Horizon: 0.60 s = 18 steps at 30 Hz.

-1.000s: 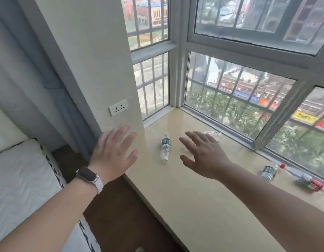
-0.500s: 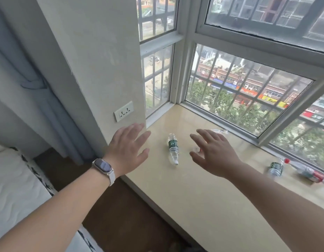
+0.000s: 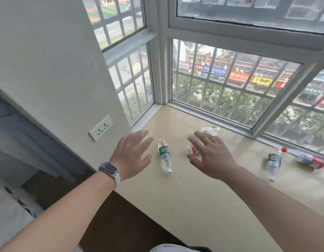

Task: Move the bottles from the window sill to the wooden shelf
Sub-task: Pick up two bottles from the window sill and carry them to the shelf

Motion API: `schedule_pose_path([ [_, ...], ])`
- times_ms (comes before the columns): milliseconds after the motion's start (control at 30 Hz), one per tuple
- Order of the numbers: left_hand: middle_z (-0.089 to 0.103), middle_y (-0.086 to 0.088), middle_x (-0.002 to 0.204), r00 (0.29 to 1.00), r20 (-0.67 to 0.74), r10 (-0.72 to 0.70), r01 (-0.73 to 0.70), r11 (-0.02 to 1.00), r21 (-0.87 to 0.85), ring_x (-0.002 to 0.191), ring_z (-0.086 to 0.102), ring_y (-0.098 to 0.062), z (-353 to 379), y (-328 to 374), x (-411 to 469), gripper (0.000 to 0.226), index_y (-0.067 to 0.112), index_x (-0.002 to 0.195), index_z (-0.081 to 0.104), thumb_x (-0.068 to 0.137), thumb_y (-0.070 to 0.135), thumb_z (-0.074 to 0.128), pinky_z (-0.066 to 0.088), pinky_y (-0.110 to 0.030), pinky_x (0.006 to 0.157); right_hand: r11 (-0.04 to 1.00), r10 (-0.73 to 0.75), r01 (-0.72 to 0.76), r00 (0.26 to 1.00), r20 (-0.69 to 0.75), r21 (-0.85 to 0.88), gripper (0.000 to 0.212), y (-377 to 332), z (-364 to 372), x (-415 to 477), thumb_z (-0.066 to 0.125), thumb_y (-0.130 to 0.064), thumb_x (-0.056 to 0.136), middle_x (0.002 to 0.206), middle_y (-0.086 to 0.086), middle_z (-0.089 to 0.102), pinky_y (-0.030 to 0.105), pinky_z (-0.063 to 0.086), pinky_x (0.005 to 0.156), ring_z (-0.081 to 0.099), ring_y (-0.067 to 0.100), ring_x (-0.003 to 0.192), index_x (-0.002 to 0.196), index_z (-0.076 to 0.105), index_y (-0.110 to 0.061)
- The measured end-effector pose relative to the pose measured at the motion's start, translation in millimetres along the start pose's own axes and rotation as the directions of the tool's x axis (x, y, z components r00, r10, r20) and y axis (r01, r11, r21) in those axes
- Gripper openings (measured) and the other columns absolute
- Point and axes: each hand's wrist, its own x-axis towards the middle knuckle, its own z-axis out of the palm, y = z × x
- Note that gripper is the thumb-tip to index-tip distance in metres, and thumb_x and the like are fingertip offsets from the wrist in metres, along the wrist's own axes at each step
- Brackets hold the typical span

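**Reaching for the bottles on the sill**

Reaching out over the window sill [image 3: 203, 206], both hands are seen spread and empty, with nothing held in either grip. The left hand [image 3: 131, 154] hovers just beside a clear green-label bottle [image 3: 164, 155] lying on its side; the right hand [image 3: 211, 157] hangs over a small red-label bottle [image 3: 191, 149], which is partly hidden by the fingers. A second green-label bottle [image 3: 273, 163] and a red-capped bottle [image 3: 306, 158] lie well apart to the right, near the window frame [image 3: 230, 118]. A small tube-like item [image 3: 209, 128] rests by the glass. The wooden shelf is not in view.

Rolling is judged the main hazard: bottles lying flat on a glossy surface could be nudged away by an open palm and sent off the front edge to the floor [image 3: 121, 224]. A wall socket [image 3: 101, 127] is set beside the left wrist, where a wristband [image 3: 109, 169] is worn.
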Motion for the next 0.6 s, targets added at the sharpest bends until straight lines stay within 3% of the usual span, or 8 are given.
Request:
schedule_pose_path([
  [167, 0.057, -0.01, 0.136, 0.998, -0.029, 0.062, -0.062, 0.998, 0.019, 0.124, 0.045, -0.025, 7.2, 17.5, 46.2, 0.052, 0.017, 0.127, 0.062, 0.086, 0.044, 0.047, 0.027, -0.042, 0.101, 0.997, 0.075, -0.074, 0.997, -0.01, 0.009, 0.066, 50.4, 1.4, 6.5, 0.032, -0.06, 0.087, 0.145, 0.003, 0.048, 0.04, 0.032, 0.106, 0.041, 0.026, 0.134, 0.141, 0.047, -0.026],
  [333, 0.058, -0.01, 0.136, 0.992, 0.048, 0.114, -0.114, 0.993, 0.0, 0.124, 0.045, -0.026, 25.4, 19.0, 79.3, 0.052, 0.017, 0.126, 0.064, 0.086, 0.045, 0.048, 0.026, -0.04, 0.102, 0.989, 0.134, -0.13, 0.99, -0.05, 0.074, 0.059, 68.7, 9.1, 5.7, 0.036, -0.057, 0.088, 0.138, 0.001, 0.054, 0.037, 0.032, 0.102, 0.047, 0.023, 0.128, 0.136, 0.052, -0.026],
  [433, 0.055, -0.007, 0.139, 0.991, 0.106, 0.08, -0.075, 0.996, -0.054, 0.126, 0.049, -0.027, 37.9, 10.1, 107.8, 0.054, 0.019, 0.13, 0.06, 0.087, 0.048, 0.046, 0.029, -0.039, 0.104, 0.979, 0.156, -0.147, 0.986, -0.052, 0.141, 0.055, 78.3, 12.6, 16.9, 0.036, -0.057, 0.09, 0.136, 0.0, 0.054, 0.041, 0.042, 0.098, 0.05, 0.025, 0.126, 0.138, 0.043, -0.03],
  [600, 0.055, -0.009, 0.141, 0.965, 0.215, 0.152, -0.138, 0.987, -0.081, 0.128, 0.052, -0.03, 79.6, -6.3, 142.9, 0.057, 0.017, 0.131, 0.06, 0.087, 0.049, 0.043, 0.04, -0.047, 0.104, 0.945, 0.276, -0.274, 0.961, 0.011, 0.177, 0.059, 84.3, 41.5, 28.8, 0.033, -0.06, 0.089, 0.138, 0.0, 0.052, 0.042, 0.04, 0.099, 0.048, 0.026, 0.126, 0.136, 0.047, -0.027],
])
